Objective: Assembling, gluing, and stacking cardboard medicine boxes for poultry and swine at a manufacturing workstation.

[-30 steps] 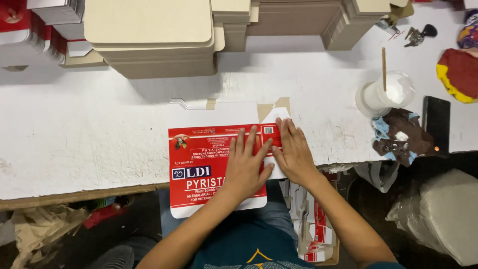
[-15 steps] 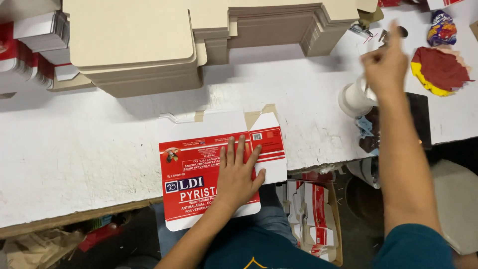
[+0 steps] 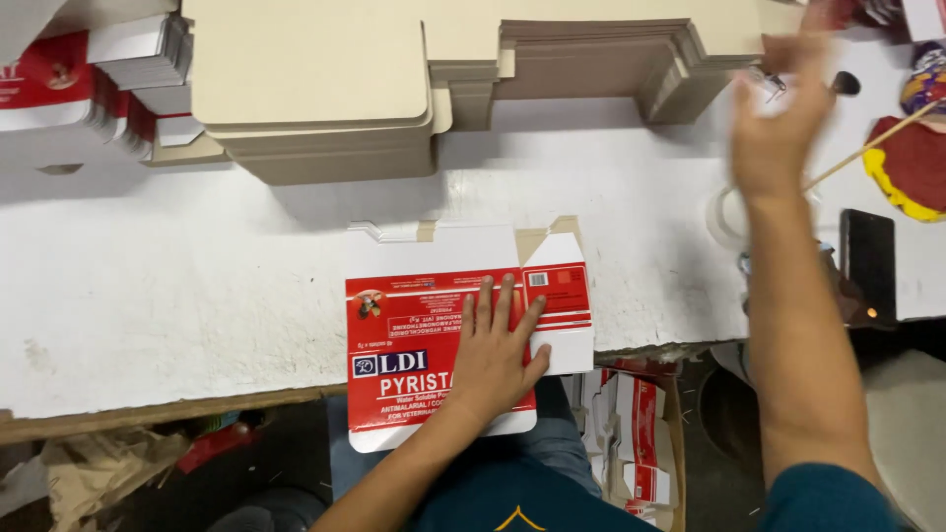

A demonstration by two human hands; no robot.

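Meanwhile, tan cardboard stack [image 3: 315, 89] sat at 11 o'clock on white table [image 3: 148, 286]. Flat red-and-white carton [image 3: 414, 345] lay at 6 o'clock, overhanging table edge. Left hand [image 3: 498, 360] pressed it flat, fingers spread wide. Right hand [image 3: 778, 128] raised at 2 o'clock, blurred, fingers loosely open, gripping nothing; thin stick [image 3: 867, 148] just beside.

The raised right hand [image 3: 778, 128] is smeared by motion, so its grip cannot be told. Beneath the left hand [image 3: 496, 360], part of the flat red-and-white printed carton [image 3: 424, 345] is hidden. Beyond that carton, the beige cardboard stacks [image 3: 315, 89] are cropped by the top edge.
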